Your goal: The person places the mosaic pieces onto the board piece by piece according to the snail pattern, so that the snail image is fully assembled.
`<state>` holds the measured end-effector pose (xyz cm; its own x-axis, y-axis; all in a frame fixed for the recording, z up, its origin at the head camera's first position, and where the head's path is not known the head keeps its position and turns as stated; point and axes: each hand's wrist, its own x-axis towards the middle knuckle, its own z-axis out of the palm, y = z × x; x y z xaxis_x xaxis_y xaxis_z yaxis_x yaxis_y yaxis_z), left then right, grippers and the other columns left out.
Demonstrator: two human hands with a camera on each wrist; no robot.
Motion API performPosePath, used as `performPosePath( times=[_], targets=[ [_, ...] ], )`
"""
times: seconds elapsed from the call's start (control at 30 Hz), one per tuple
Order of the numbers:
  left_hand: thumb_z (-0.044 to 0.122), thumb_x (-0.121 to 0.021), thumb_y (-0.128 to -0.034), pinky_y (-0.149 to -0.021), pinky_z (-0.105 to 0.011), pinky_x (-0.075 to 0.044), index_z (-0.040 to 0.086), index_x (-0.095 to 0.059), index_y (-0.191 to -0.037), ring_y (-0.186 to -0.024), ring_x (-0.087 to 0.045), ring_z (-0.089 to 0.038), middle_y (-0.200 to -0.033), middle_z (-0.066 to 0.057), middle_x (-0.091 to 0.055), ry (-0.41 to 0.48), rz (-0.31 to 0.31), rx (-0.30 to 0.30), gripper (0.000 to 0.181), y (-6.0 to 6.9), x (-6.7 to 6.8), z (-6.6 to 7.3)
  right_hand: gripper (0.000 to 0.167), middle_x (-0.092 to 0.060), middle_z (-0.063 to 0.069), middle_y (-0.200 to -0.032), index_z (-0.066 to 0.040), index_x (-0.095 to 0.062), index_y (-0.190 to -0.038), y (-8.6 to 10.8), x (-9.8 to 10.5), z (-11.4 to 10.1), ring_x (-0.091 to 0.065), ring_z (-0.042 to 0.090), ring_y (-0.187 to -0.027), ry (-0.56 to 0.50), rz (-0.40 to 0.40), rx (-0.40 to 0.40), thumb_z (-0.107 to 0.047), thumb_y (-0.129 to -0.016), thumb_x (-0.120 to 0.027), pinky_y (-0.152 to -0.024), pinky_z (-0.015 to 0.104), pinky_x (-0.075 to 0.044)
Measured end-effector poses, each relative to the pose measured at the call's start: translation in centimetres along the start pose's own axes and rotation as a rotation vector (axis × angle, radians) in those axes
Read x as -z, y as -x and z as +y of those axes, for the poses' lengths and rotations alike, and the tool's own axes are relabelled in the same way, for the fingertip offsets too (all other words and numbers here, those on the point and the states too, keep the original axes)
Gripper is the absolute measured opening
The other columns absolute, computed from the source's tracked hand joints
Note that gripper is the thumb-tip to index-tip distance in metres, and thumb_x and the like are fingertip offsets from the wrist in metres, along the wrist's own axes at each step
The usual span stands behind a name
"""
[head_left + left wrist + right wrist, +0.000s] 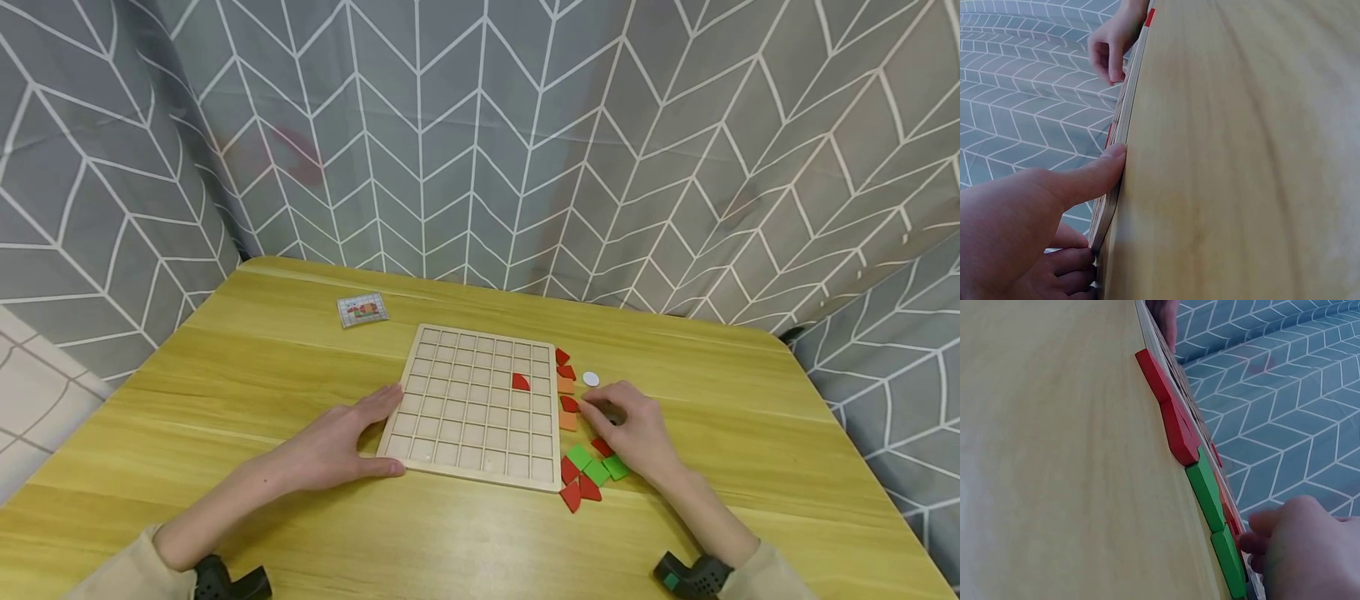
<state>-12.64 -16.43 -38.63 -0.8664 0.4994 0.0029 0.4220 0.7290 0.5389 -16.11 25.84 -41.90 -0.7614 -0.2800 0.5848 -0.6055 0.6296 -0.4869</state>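
Observation:
A wooden grid board (467,408) lies on the table, with one red quarter-circle piece (521,382) in a cell towards its upper right. My left hand (337,442) spans the board's near-left corner: the thumb presses the front edge, and the fingers touch the left side. Beyond the right edge, my right hand (633,429) pinches another red quarter-circle piece (569,404) between thumb and index fingertips. Below it lie green square pieces (596,472) and more red quarter-circle pieces (571,497). In the right wrist view, green pieces (1207,497) and red pieces (1179,434) line the board's edge.
Orange square pieces (567,420) and further red pieces (562,357) lie along the board's right edge, with a white round piece (591,379) nearby. A small picture card (362,309) is at the back left. A grey patterned curtain (480,150) hangs behind the table.

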Motion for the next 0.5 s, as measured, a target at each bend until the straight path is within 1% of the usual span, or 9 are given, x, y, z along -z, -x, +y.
performPosePath(
  times=[0.13,0.33,0.5],
  targets=[
    [0.058,-0.075,-0.0813,-0.113,-0.058,-0.035,0.003,-0.036,-0.154,-0.144,-0.036,-0.039,-0.16,-0.018,-0.033,0.004,-0.001,0.005,0.099,-0.13,-0.09,0.0,0.027,-0.073,-0.001,-0.093,-0.008,-0.076,-0.098,-0.12,0.01,-0.04,-0.067,0.01,-0.083,-0.006,-0.003,0.013,0.006,-0.076,-0.082,-0.072,0.009,-0.053],
    [0.056,-0.076,-0.0806,-0.114,-0.057,-0.033,0.003,-0.035,-0.154,-0.145,-0.034,-0.039,-0.161,-0.016,-0.031,0.01,-0.008,0.013,0.1,-0.21,-0.16,-0.03,0.033,-0.071,-0.003,-0.102,-0.012,-0.076,-0.108,-0.3,0.08,-0.22,-0.069,0.012,-0.088,-0.019,-0.096,0.011,0.003,-0.079,-0.08,-0.075,0.01,-0.053],
    [0.056,-0.077,-0.0804,-0.115,-0.056,-0.033,0.004,-0.035,-0.155,-0.146,-0.034,-0.037,-0.161,-0.015,-0.031,0.01,-0.013,0.02,0.1,-0.22,-0.22,-0.07,0.039,-0.072,0.0,-0.105,-0.01,-0.074,-0.114,-0.39,0.1,-0.3,-0.067,0.013,-0.09,-0.052,-0.15,0.037,0.005,-0.078,-0.08,-0.074,0.011,-0.052]
  ],
)
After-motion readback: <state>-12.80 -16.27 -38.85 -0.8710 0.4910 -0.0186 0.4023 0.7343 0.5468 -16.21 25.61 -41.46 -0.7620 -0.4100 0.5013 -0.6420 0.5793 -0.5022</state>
